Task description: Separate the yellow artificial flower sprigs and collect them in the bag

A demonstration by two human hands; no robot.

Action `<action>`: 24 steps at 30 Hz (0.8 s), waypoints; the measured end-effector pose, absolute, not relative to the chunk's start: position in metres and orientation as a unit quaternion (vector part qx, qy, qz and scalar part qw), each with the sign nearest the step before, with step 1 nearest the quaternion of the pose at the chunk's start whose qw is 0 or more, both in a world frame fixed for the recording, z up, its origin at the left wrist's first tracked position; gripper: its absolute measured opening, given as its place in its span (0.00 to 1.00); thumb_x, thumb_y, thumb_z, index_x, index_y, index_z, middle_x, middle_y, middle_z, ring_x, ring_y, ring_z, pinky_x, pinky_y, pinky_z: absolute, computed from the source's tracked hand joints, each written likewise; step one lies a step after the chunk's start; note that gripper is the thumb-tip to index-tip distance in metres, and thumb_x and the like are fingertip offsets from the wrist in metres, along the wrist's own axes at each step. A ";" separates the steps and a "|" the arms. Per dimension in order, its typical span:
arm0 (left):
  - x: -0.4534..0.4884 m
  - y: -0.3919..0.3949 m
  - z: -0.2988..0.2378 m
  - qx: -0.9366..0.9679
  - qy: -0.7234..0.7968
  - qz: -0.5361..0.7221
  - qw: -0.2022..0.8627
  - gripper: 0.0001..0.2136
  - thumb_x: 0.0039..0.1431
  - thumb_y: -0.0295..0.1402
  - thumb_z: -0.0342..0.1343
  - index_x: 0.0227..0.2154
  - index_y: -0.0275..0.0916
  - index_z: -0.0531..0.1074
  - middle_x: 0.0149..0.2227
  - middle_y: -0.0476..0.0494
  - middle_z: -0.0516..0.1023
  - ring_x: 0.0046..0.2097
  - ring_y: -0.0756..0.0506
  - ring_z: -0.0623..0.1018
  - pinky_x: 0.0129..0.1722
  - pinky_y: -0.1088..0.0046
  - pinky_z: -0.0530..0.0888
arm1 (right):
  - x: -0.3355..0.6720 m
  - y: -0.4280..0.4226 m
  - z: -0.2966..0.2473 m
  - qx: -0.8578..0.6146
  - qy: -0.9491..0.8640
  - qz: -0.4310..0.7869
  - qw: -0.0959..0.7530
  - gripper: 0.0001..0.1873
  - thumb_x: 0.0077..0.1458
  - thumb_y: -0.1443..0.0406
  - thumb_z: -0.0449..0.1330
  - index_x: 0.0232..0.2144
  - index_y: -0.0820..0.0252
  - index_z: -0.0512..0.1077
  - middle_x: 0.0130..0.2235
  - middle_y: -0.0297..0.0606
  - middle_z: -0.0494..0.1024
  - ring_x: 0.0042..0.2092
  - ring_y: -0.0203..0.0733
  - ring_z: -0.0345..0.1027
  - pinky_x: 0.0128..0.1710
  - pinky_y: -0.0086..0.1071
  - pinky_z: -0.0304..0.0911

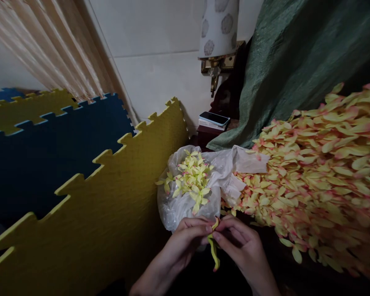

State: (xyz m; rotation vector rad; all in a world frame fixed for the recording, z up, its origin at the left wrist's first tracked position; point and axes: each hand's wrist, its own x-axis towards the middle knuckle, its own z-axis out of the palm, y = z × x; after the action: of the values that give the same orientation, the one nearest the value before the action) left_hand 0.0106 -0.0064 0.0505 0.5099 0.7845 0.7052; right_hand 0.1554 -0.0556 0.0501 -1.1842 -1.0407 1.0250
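- far left, a beige curtain (58, 45) hangs down in folds against a pale wall.
- below it stand foam puzzle mats on edge: a blue mat (49, 152) behind, and a yellow mat (111, 213) in front with toothed edges, leaning up toward the wall.
- the left hand (185, 242) comes up from the bottom edge, just right of the yellow mat; its fingers (200, 228) are bent inward and pinch the upper end of a small yellow-green petal strip (213, 246).
- that strip sits between the two hands, low in the middle of the view, its top caught between the fingertips and its tail curling down free, with a touch of pink at the tip.
- just above the hands is a clear plastic bag (185, 205), crumpled and open, holding a loose cluster of yellow-green flower pieces (193, 176).
- higher up, a lamp with a patterned white shade (218, 26) stands against the wall, and below it a phone (214, 118) lies on a small dark stand (208, 133).
- the right hand (243, 246) meets the left at the strip; its fingers (223, 234) are curled and grip the same upper end of the strip from the other side.
- to the right, a big heap of yellow and pink petals (320, 172) spreads to the frame edge, its near edge touching the bag.
- behind the heap hangs a green cloth (299, 57), draped at a slant.
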 end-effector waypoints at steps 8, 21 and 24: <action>0.016 -0.007 0.059 0.315 0.350 0.354 0.808 0.05 0.45 0.32 0.69 0.23 0.36 0.82 0.30 0.44 0.77 0.33 0.49 0.72 0.31 0.76 0.65 | 0.159 -0.055 0.050 -0.507 -0.436 0.463 0.582 0.03 0.49 0.65 0.67 0.28 0.55 0.76 0.32 0.33 0.76 0.37 0.38 0.73 0.38 0.26 0.69; 0.016 -0.010 0.056 0.355 0.340 0.361 0.793 0.04 0.48 0.33 0.67 0.27 0.39 0.83 0.31 0.45 0.74 0.33 0.49 0.71 0.32 0.76 0.66 | 0.164 -0.053 0.053 -0.507 -0.381 0.516 0.576 0.06 0.43 0.63 0.71 0.24 0.58 0.78 0.27 0.34 0.76 0.30 0.37 0.72 0.29 0.27 0.69; 0.017 -0.010 0.056 0.358 0.344 0.359 0.790 0.04 0.48 0.33 0.67 0.26 0.39 0.84 0.31 0.44 0.74 0.34 0.48 0.71 0.33 0.75 0.67 | 0.165 -0.052 0.053 -0.506 -0.398 0.506 0.574 0.05 0.44 0.63 0.70 0.24 0.58 0.78 0.27 0.34 0.77 0.29 0.38 0.72 0.29 0.27 0.69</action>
State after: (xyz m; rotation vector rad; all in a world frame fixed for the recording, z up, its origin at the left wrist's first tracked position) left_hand 0.0167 -0.0097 0.0562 0.7716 0.7405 0.7737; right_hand 0.1653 -0.0523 0.0533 -1.1855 -0.9325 1.1857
